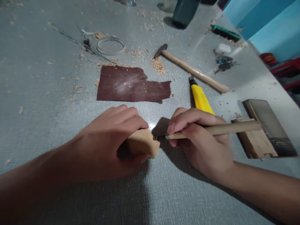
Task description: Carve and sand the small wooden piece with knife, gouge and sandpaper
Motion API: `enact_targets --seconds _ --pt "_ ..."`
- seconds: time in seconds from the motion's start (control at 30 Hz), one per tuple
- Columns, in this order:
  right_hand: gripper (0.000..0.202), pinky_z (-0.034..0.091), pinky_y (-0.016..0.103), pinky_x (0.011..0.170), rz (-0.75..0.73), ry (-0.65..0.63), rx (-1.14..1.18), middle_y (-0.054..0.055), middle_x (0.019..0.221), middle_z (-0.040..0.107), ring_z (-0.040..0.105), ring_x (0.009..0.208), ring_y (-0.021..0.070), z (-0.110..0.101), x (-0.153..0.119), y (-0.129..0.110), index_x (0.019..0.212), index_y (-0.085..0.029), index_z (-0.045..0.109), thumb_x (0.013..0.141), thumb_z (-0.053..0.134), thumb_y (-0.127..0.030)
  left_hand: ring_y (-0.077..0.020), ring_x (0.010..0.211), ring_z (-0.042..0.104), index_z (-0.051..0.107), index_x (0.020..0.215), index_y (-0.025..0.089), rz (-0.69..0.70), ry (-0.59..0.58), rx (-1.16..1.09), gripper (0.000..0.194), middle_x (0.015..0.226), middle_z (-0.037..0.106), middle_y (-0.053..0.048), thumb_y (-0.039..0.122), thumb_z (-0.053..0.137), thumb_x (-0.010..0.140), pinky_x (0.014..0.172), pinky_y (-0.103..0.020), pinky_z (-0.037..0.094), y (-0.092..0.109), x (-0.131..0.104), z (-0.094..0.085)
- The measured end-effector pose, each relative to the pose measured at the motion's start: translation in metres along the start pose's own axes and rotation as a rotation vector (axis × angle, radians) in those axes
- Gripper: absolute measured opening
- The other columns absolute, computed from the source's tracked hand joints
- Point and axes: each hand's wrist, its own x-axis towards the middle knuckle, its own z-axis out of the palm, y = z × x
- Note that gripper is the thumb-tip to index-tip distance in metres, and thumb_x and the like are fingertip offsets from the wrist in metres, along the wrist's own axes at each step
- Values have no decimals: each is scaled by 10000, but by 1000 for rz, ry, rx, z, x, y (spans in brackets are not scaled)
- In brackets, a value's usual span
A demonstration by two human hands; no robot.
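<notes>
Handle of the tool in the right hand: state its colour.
Pale tan; the handle shows best in the head view, beyond the right hand.

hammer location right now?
In the head view, the hammer lies right of centre on the table, beyond the yellow cutter and right hand, its head beside wood shavings.

The left hand (110,136) hid one end of the wooden piece (143,140); the right hand (203,142) covered the lower end of the yellow cutter (201,98) and part of the slim tool (226,128). The top edge cut off a dark container (186,13), the right edge a red thing (287,69). A dark clump (224,62) was too blurred to name.
</notes>
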Motion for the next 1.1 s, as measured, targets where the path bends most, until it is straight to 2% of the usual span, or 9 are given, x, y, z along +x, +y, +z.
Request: enact_targets --seconds 0.13,0.27,0.43,0.57,0.67,0.83,0.97,1.1 --pt "195 506 261 528 15 6 -10 2 729 683 625 592 127 2 2 -1 819 -242 779 978 681 -185 -219 1006 584 685 1061 280 9 -30 -18 283 1110 653 -18 227 699 783 824 -359 440 2 -1 -3" --pt "191 516 235 518 55 -28 -10 -7 716 693 631 581 113 4 2 -3 810 -234 786 960 687 -167 -215 1025 577 699 1045 286 39 -36 -23 276 1123 634 -11 202 679 782 854 -352 451 3 -2 -6" --pt "221 526 220 511 54 -88 6 4 773 726 654 587 106 4 2 -3 855 -235 806 964 647 -126 -219 1058 578 722 1051 305 65 -52 -16 134 1147 636 -13 312 704 919 900 -361 450 1 -1 -6" --pt "257 539 232 548 -14 -118 -118 -2 744 704 662 615 110 4 3 -7 822 -232 804 925 636 -68 -220 1043 585 744 1095 329 40 -33 -29 165 1127 648 -17 385 734 941 890 -355 445 0 0 -4" --pt "275 510 223 520 -50 -138 -141 -18 703 669 624 569 93 3 3 -9 754 -222 779 880 633 -26 -213 1024 589 760 1107 340 40 -16 -46 203 1101 659 -11 393 782 912 881 -350 437 -2 1 -2" --pt "270 412 193 416 25 -106 -43 -38 633 619 533 470 71 0 2 -3 720 -217 749 867 616 -33 -206 1026 592 761 1170 338 66 20 -75 283 1098 674 -8 352 807 891 899 -356 437 -6 1 0" --pt "226 488 214 464 43 -104 10 -27 687 660 604 507 87 2 2 -2 775 -221 756 920 632 -100 -201 1003 587 769 1137 340 79 11 -76 249 1067 667 -7 374 809 893 875 -352 434 -8 1 0" --pt "240 527 230 544 -22 -168 -137 -18 692 673 639 596 102 4 4 -8 777 -225 780 901 644 -73 -201 988 589 768 1145 365 63 4 -82 241 1048 662 -4 390 792 907 859 -344 437 -7 1 -1"
